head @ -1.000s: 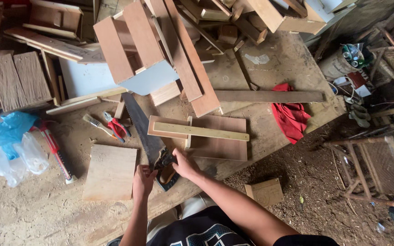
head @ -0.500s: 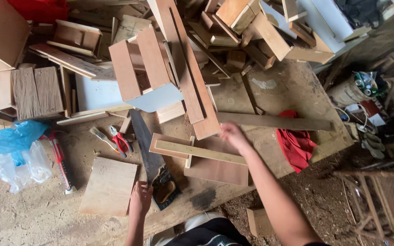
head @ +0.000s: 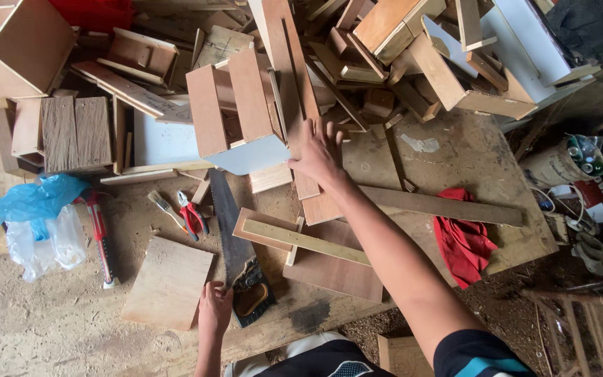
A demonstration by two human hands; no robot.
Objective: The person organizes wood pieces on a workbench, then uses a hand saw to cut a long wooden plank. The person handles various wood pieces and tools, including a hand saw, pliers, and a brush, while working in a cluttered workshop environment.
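Head view: right hand [head: 321, 157] spread on long reddish-brown plank [head: 294, 98].

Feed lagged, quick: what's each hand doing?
Left hand: loosely curled, beside black-handled handsaw, holding nothing.
Right hand: open, fingers spread on long reddish wood plank.

The handsaw [head: 235, 246] lies on the workbench [head: 455, 150], handle near, blade running far. Just left of it lie the pliers [head: 191, 215] and a brush [head: 165, 208]; a plywood square [head: 169, 283] lies near-left. The left hand [head: 215, 308] rests between square and saw handle. Right of the saw, a thin strip [head: 305, 241] lies on a board [head: 335, 269]. The right hand [head: 321, 155] sits on a plank [head: 294, 91] leaning from the far scrap pile. A rag [head: 460, 239] lies right; a plastic bag [head: 33, 223] far left.
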